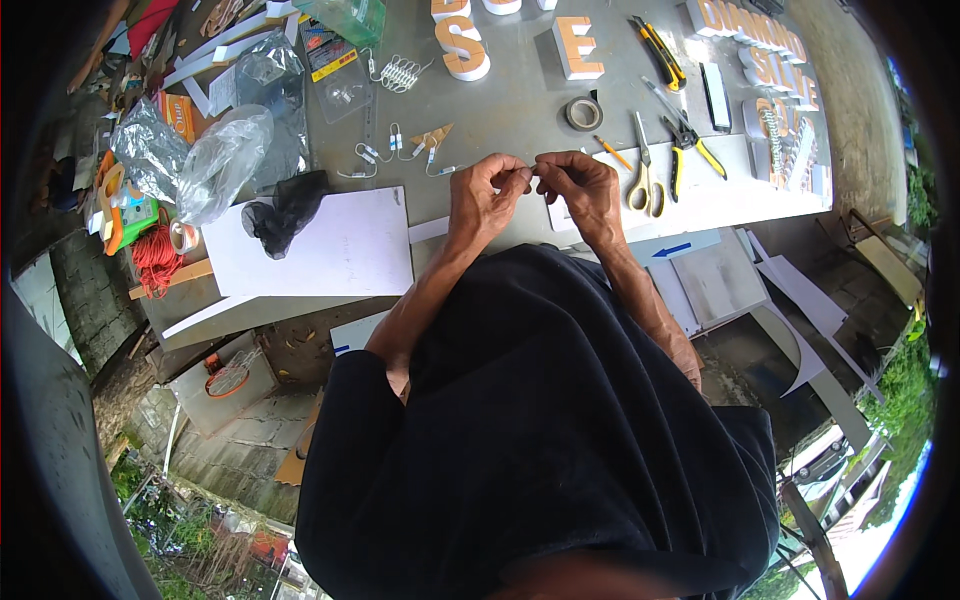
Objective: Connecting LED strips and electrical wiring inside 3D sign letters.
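Over the near edge of the grey table, my left hand (484, 196) and my right hand (587, 192) meet fingertip to fingertip. Both are closed in a pinch, and whatever sits between the fingers is too small to make out. Just left of my left hand, a chain of small white light modules (397, 147) on thin wires lies on the table beside a brown scrap (432, 137). To the right of my right hand are a pencil (612, 152), gold-handled scissors (643, 185) and yellow-black wire pliers (690, 150). A tape roll (582, 115) lies a little beyond.
Block letters (579, 48) with white sides stand along the far side and right. A yellow-black utility knife (660, 55) lies there. Leftward are white sheets (350, 240), black mesh cloth (283, 215), plastic bags (225, 160), red cord (155, 258) and a coiled module bundle (402, 73).
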`<state>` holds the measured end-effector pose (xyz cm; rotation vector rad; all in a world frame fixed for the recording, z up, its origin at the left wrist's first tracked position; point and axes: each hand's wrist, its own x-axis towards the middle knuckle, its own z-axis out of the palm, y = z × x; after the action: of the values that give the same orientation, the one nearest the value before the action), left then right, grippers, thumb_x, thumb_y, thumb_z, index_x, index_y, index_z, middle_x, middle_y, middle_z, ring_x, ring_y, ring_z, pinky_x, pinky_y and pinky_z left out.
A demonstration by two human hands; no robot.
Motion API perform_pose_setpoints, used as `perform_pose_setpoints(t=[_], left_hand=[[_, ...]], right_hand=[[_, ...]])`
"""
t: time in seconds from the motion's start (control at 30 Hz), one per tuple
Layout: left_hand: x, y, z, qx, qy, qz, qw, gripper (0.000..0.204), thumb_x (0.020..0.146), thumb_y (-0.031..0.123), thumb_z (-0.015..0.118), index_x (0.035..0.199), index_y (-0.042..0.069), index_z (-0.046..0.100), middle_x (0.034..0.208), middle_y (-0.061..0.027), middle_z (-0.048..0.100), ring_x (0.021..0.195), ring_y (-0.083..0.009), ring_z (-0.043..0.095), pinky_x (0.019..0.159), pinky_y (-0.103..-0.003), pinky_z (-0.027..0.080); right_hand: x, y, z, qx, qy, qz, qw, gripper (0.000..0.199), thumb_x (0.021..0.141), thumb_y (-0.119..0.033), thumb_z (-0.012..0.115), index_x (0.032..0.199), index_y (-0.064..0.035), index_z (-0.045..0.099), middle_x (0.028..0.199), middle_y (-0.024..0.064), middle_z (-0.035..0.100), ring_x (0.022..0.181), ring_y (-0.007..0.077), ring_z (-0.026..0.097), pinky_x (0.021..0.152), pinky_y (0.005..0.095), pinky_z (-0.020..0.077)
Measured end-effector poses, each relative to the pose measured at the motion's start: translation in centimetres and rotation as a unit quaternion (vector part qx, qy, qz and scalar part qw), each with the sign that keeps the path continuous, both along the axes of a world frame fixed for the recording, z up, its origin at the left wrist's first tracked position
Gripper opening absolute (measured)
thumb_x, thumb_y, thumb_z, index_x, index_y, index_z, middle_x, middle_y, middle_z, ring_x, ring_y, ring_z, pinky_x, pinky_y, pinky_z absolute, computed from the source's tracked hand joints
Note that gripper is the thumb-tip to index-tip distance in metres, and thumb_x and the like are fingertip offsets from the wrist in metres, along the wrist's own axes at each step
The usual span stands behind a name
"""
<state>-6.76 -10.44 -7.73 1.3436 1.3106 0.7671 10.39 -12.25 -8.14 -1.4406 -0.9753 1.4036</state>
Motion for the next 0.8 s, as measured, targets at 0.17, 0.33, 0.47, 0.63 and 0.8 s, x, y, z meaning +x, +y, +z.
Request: perform_pose_setpoints(t=[0.17, 0.33, 0.47, 0.63, 0.8], left_hand=[[0.0, 0.0, 0.3, -0.028, -0.032, -0.003, 0.999, 0.017, 0.094, 0.015, 0.07, 0.097, -0.001, 0.073, 0.08, -0.0066, 0.074, 0.076, -0.0109, 0.07, 0.072, -0.025, 0.054], [-0.1, 0.2, -0.7, -0.048, -0.121, -0.007, 0.991, 0.016, 0.09, 0.009, 0.074, 0.1, -0.003, 0.073, 0.084, -0.0085, 0.075, 0.079, -0.0134, 0.071, 0.076, -0.025, 0.056], [-0.2, 0.5, -0.9, -0.104, -0.174, 0.017, 0.979, 0.014, 0.089, 0.007, 0.075, 0.098, -0.003, 0.073, 0.086, -0.0091, 0.074, 0.08, -0.0142, 0.071, 0.078, -0.027, 0.057], [-0.4, 0.4, -1.1, -0.149, -0.246, 0.023, 0.957, 0.012, 0.088, 0.006, 0.075, 0.097, -0.003, 0.072, 0.088, -0.0087, 0.074, 0.081, -0.0159, 0.071, 0.082, -0.028, 0.056], [-0.3, 0.1, -1.2, -0.154, -0.277, 0.036, 0.948, 0.015, 0.09, 0.006, 0.073, 0.102, -0.003, 0.07, 0.09, -0.0106, 0.074, 0.084, -0.0177, 0.072, 0.084, -0.029, 0.056]], right_hand=[[-0.1, 0.1, 0.3, 0.005, -0.053, 0.002, 0.999, 0.021, 0.094, -0.015, 0.071, 0.105, 0.0022, 0.073, 0.079, 0.0078, 0.074, 0.069, 0.0098, 0.067, 0.061, 0.0245, 0.0538], [-0.2, 0.3, 0.4, 0.04, -0.142, 0.021, 0.989, 0.019, 0.092, -0.016, 0.072, 0.104, -0.0011, 0.074, 0.079, 0.0072, 0.074, 0.068, 0.009, 0.067, 0.061, 0.0248, 0.053], [-0.3, 0.1, 0.0, 0.033, -0.112, 0.013, 0.993, 0.018, 0.092, -0.015, 0.073, 0.104, -0.0018, 0.075, 0.081, 0.0066, 0.075, 0.069, 0.009, 0.067, 0.062, 0.0251, 0.0531], [-0.6, 0.0, 0.0, 0.022, -0.092, 0.016, 0.995, 0.02, 0.092, -0.014, 0.073, 0.107, -0.0007, 0.074, 0.081, 0.0078, 0.075, 0.07, 0.0097, 0.068, 0.063, 0.0252, 0.054], [-0.9, -0.1, 0.1, 0.021, -0.072, -0.009, 0.997, 0.019, 0.093, -0.009, 0.071, 0.108, 0.0035, 0.073, 0.081, 0.0067, 0.073, 0.069, 0.0096, 0.064, 0.062, 0.0241, 0.0527]])
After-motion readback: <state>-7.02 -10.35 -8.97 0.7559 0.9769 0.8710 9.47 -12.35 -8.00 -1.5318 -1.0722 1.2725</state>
